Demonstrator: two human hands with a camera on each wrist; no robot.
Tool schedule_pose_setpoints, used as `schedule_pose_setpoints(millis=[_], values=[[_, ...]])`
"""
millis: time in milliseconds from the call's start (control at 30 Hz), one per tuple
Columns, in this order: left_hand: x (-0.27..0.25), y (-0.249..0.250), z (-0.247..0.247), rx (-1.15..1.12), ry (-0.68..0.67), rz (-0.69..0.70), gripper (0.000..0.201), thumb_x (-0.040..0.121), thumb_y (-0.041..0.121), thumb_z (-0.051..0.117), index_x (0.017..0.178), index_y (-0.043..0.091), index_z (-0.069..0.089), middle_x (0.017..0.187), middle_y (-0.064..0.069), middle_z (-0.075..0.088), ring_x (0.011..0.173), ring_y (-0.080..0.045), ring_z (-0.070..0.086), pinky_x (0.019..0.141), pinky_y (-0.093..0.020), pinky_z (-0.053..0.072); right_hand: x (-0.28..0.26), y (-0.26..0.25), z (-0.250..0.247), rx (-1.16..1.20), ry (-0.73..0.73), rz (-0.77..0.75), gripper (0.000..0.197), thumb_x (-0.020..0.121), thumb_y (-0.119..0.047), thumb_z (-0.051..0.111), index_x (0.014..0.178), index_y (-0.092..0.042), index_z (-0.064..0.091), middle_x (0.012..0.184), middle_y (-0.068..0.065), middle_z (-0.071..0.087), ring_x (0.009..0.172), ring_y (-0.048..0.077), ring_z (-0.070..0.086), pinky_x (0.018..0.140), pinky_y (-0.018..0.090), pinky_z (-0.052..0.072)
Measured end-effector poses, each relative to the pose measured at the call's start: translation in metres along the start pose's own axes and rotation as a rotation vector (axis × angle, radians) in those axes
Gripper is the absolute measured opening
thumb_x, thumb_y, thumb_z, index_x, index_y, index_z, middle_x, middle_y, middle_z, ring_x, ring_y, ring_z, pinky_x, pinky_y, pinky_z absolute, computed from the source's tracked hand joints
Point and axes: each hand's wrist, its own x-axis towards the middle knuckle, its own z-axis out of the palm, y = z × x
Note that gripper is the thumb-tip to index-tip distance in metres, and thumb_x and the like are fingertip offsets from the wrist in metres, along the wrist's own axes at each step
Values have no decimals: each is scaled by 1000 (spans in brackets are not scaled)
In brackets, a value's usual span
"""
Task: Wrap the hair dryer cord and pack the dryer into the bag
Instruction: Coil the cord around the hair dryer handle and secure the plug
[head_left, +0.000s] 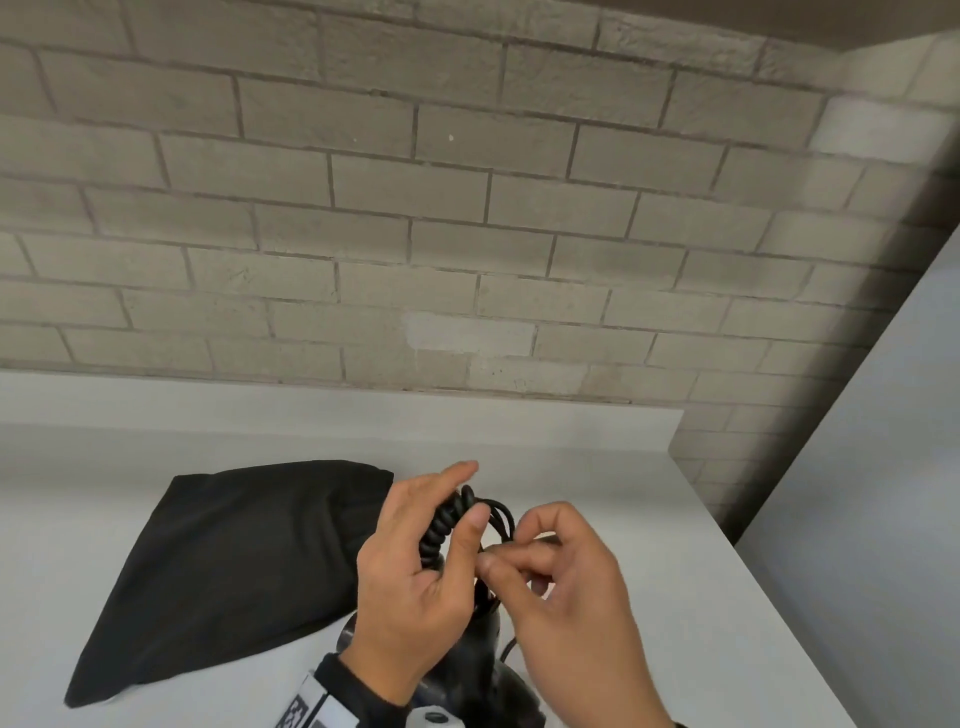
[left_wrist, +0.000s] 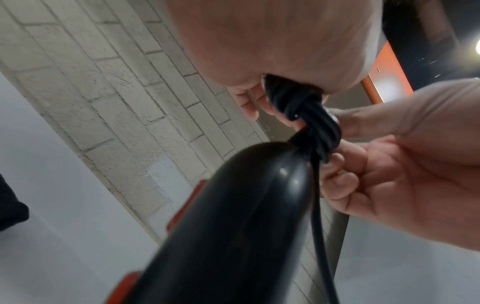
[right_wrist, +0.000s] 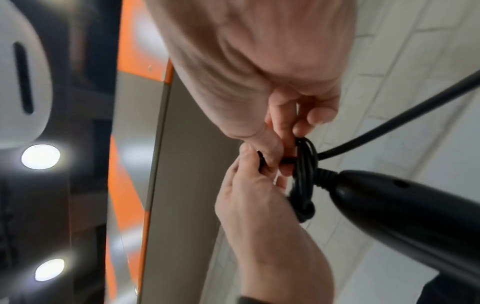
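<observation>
The black hair dryer (head_left: 475, 657) stands handle-up below my hands at the table's near edge; in the left wrist view its glossy handle (left_wrist: 233, 216) fills the middle. The black cord (head_left: 448, 519) is bunched in loops above the handle end. My left hand (head_left: 465, 493) grips that bundle between thumb and fingers. My right hand (head_left: 500, 556) pinches a strand of the cord beside the loops (right_wrist: 306, 164). One loose length of cord (right_wrist: 389, 123) trails away. The black fabric bag (head_left: 228, 566) lies flat on the table left of my hands.
The white table (head_left: 649, 519) ends at a grey brick wall (head_left: 415, 234) behind and a pale panel on the right. Its right edge runs diagonally close to my right hand. A wrist camera mount shows at the bottom of the head view.
</observation>
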Motion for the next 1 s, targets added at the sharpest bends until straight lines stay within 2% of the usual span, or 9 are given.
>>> schedule_pose_setpoints(millis=[167, 267, 333, 467, 533, 633, 767, 867, 1000], values=[[6, -7, -7, -72, -39, -22, 27, 96, 43, 55, 107, 21, 66, 96, 9, 67, 86, -10, 68, 76, -14, 49, 10, -7, -21, 424, -213, 277, 33, 84, -14, 72, 97, -12, 42, 74, 9, 70, 64, 16, 50, 67, 26, 38], [9, -9, -9, -43, -87, 13, 28, 96, 44, 54, 102, 19, 68, 94, 6, 68, 86, -9, 68, 75, -14, 50, 20, -4, -33, 661, -350, 399, 24, 78, -15, 71, 89, -11, 50, 70, 9, 61, 63, 17, 48, 63, 28, 40], [12, -8, -9, -33, -109, 17, 28, 96, 43, 54, 100, 18, 68, 92, 6, 68, 84, -10, 68, 74, -15, 50, 22, -1, -35, 702, -377, 397, 21, 79, -16, 71, 86, -11, 52, 69, 7, 59, 63, 17, 50, 63, 28, 42], [13, -7, -7, -1, -101, 1, 25, 94, 33, 56, 94, 12, 69, 83, 7, 66, 76, -9, 66, 70, -12, 47, 13, 9, -23, 441, -264, 131, 35, 74, -12, 76, 95, -11, 48, 71, 5, 69, 65, 16, 53, 67, 26, 46], [14, -8, -8, 16, -81, -15, 26, 93, 32, 56, 93, 10, 69, 81, 7, 66, 73, -8, 65, 68, -10, 46, 3, 18, -12, 237, -145, -40, 33, 72, -13, 77, 95, -22, 56, 81, 3, 75, 69, 15, 58, 74, 25, 49], [16, -9, -11, 34, -67, -35, 28, 93, 35, 55, 94, 11, 69, 79, 7, 66, 69, -7, 63, 65, -10, 45, -9, 33, 1, -102, 25, -253, 25, 78, -32, 73, 100, -38, 64, 96, -14, 73, 88, 10, 63, 78, 14, 47], [13, -8, -7, 4, -82, -47, 28, 93, 34, 55, 96, 10, 68, 80, 7, 66, 72, -11, 65, 66, -14, 48, -11, 37, 5, -360, 125, -444, 9, 85, -43, 60, 90, -36, 62, 88, -24, 63, 93, 6, 55, 72, 8, 41], [12, -8, -7, -8, -93, -50, 28, 94, 34, 54, 96, 11, 68, 81, 10, 66, 73, -12, 65, 67, -14, 48, -13, 28, 2, -202, 78, -246, 8, 83, -43, 60, 88, -36, 61, 88, -18, 62, 88, 7, 55, 74, 10, 42], [13, -4, -7, -31, -133, -25, 34, 96, 40, 53, 98, 11, 69, 83, 9, 67, 73, -9, 66, 67, -12, 48, -8, 13, -19, 99, -139, -6, 16, 79, -39, 59, 81, -26, 68, 71, -8, 64, 66, 9, 54, 68, 16, 44]])
